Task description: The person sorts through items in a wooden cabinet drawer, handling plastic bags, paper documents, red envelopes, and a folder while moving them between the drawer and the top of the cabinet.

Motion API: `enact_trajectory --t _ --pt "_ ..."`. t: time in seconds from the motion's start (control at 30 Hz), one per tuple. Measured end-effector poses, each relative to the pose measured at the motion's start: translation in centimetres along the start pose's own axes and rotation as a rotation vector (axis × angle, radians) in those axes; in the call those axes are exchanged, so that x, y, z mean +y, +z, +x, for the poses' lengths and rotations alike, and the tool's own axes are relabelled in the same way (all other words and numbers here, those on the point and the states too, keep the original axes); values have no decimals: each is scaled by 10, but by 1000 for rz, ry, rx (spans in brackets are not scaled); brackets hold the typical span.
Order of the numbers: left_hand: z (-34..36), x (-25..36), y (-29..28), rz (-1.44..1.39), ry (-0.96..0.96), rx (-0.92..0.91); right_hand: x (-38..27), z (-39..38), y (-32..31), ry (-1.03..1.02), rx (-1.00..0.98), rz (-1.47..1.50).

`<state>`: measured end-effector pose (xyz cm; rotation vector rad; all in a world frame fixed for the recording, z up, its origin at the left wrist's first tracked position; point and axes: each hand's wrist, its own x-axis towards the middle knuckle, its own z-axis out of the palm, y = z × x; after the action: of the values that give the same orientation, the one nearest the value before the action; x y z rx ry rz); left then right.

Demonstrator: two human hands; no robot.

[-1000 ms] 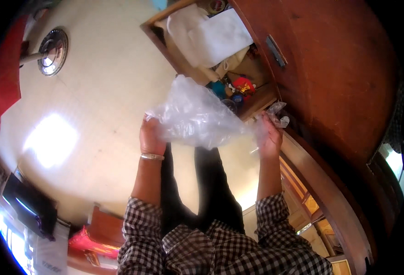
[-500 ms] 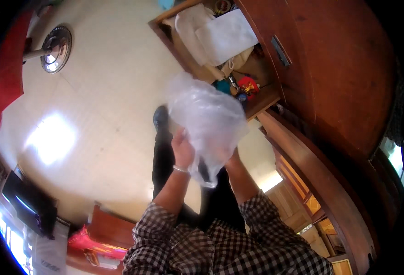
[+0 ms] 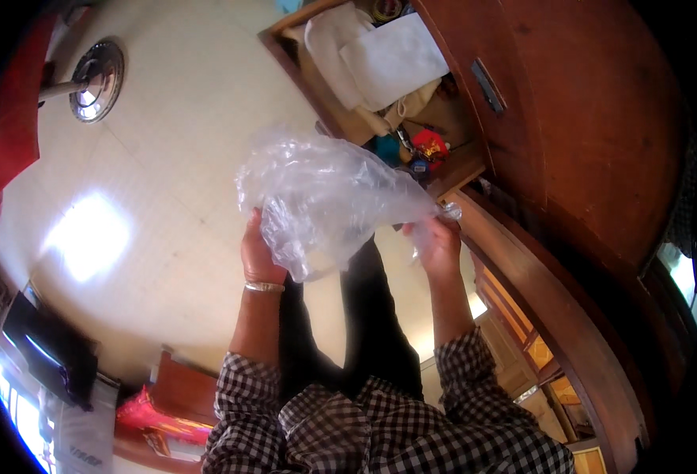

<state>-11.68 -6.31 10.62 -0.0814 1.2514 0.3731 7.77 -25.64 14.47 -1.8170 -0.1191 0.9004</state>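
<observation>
Though half-hidden, L hand [image 3: 261,251] at plastic bag [image 3: 325,189], grip unclear (its bunched end w/in grip of R hand [image 3: 442,246]).

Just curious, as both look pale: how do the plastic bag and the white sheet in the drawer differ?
The plastic bag is translucent and crinkled; the white sheet is opaque and flatter. The bag spans from left hand to right hand; the sheet lies in the drawer. Both are pale.

Bag [image 3: 337,189] re-spread, hands [image 3: 442,246] apart (prev. tog.)
</observation>
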Motion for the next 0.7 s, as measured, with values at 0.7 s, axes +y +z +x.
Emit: enact_trajectory --t 0.7 --pt "-20 -43 -111 936 476 170 7 -49 53 445 47 20"
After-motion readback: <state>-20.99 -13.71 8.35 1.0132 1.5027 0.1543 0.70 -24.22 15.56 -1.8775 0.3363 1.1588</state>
